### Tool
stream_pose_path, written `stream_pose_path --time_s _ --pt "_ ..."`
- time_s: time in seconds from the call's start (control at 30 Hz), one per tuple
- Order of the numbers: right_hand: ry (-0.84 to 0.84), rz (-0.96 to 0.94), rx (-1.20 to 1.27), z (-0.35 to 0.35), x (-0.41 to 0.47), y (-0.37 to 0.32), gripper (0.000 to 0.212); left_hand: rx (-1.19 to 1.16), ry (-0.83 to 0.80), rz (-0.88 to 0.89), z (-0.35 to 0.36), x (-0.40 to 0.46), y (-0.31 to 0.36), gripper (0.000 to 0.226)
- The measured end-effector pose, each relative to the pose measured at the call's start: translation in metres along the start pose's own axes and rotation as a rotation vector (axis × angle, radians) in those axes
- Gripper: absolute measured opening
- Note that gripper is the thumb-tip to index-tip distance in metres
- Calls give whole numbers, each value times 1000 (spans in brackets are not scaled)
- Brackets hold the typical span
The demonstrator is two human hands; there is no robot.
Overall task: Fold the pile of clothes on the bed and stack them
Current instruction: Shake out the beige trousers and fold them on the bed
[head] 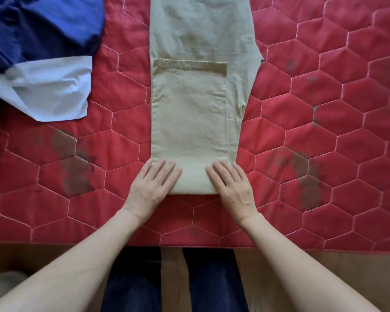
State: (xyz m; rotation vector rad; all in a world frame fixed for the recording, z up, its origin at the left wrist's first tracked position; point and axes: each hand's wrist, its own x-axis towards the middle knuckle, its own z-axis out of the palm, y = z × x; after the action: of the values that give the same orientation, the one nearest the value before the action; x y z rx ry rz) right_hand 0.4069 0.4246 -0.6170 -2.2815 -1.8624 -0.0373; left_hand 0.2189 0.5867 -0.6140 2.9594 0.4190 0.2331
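- Khaki trousers [196, 104] lie flat at the centre of the bed, running from the near fold edge to the far edge of the view; far end is cut off by the frame.
- Lower part is doubled back: the folded-over layer ends at a hem band [190, 64] lying across the cloth about halfway up; the fold edge is nearest the person.
- Right side of the trousers flares out past the folded layer; left side runs straight.
- Left hand [152, 188] rests palm down on the near left corner of the fold, fingers straight and slightly spread, fingertips on the cloth, heel of the hand on the quilt.
- Right hand [231, 188] mirrors it on the near right corner, fingers straight and close together, pressing flat. Neither hand grips anything.
- A strip of khaki shows between the two hands; hands are apart.
- Red quilt [324, 131] with hexagon stitching covers the bed; dark smudges on it near left and near right of the trousers.
- Blue garment [43, 25] bunched at far left, well apart from the trousers.
- Pale blue-white garment [50, 88] lies just nearer than the blue one, touching or overlapping it, one edge flat on the quilt.
- Near edge of the view: person's legs in dark trousers [212, 282] standing against the bed, wooden floor [173, 278] between and beside them.
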Motion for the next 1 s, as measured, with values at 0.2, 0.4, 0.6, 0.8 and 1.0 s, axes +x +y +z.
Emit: stream_pose_path --time_s 0.2,0.4,0.6,0.8,1.0 --pt "182 178 281 -69 39 10 26 -311 137 -94 -65 35 -25 35" --pt "120 150 386 -164 94 27 13 -518 31 -102 -170 79 -54 13" --pt "-96 131 572 -243 118 26 18 -645 -152 -11 -245 101 -62 13" --pt "-492 240 803 -277 101 27 12 -863 -390 -27 -258 88 -52 16" --pt "-464 415 956 -252 118 42 16 -1080 -426 -247 -233 112 -60 19"
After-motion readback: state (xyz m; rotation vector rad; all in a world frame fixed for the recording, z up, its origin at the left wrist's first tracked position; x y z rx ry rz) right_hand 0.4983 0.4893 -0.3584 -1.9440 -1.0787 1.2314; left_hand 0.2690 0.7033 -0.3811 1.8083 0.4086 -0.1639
